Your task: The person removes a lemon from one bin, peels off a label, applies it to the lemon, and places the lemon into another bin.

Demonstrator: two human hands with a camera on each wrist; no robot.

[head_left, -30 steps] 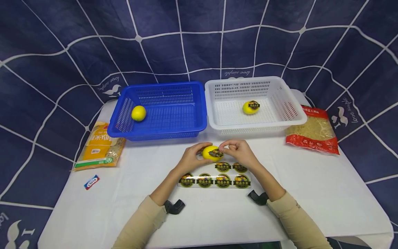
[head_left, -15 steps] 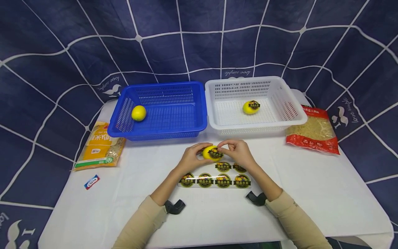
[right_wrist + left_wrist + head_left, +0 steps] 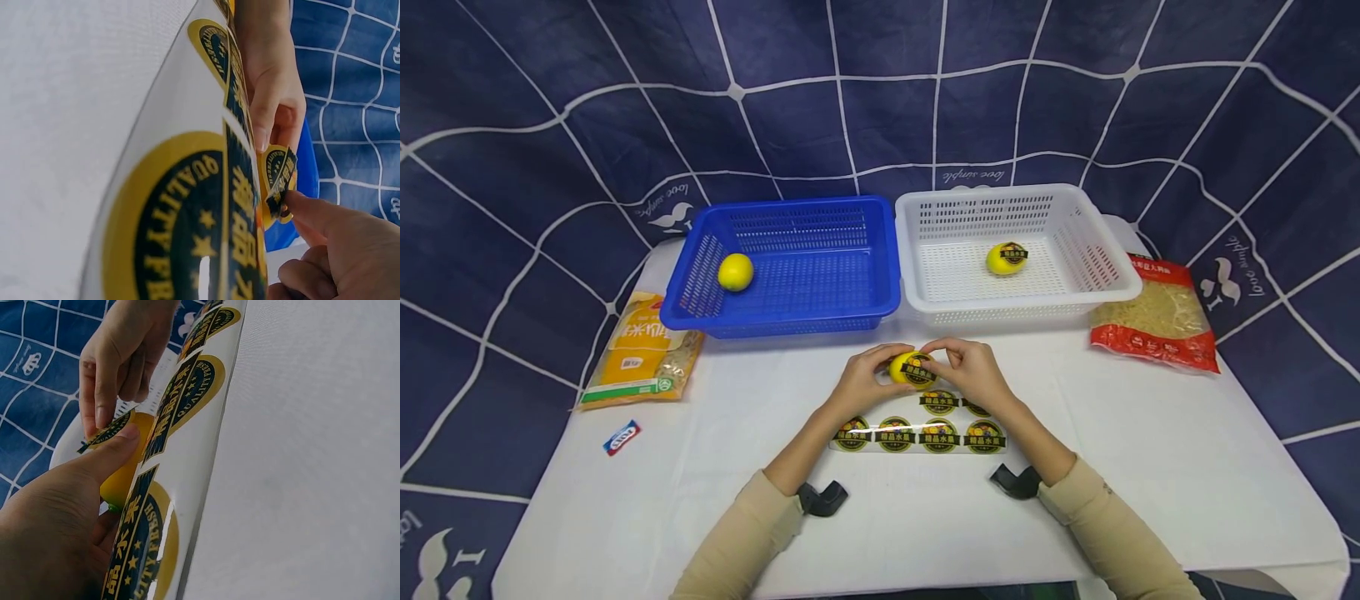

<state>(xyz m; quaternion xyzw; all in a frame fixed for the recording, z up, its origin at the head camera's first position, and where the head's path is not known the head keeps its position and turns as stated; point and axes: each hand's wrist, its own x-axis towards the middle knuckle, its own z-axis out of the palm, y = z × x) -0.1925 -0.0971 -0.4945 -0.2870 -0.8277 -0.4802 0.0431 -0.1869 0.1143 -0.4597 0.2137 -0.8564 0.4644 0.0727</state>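
Note:
Beside the sticker sheet (image 3: 901, 406), my left hand (image 3: 859, 385) holds a yellow lemon (image 3: 897, 367) between thumb and fingers. A round black-and-gold sticker (image 3: 917, 371) lies on the lemon's right side. My right hand (image 3: 976, 377) pinches that sticker's right edge, its thumb against the face of it. In the left wrist view, one end of the sticker (image 3: 107, 432) sticks out past the lemon towards my right fingertips. My left thumb (image 3: 128, 436) rests by its other end. Several stickers remain on the clear sheet under my hands.
Behind, a blue basket (image 3: 782, 322) contains one plain lemon (image 3: 735, 272). To its right, a white basket (image 3: 1022, 300) contains a stickered lemon (image 3: 1003, 260). Food bags lie left (image 3: 640, 354) and right (image 3: 1153, 312). A small red-and-blue packet (image 3: 621, 438) lies front left.
My right hand has moved slightly left towards the lemon. The sticker, crumpled and tilted earlier, now lies flatter on the lemon with its print readable. My left hand keeps its hold.

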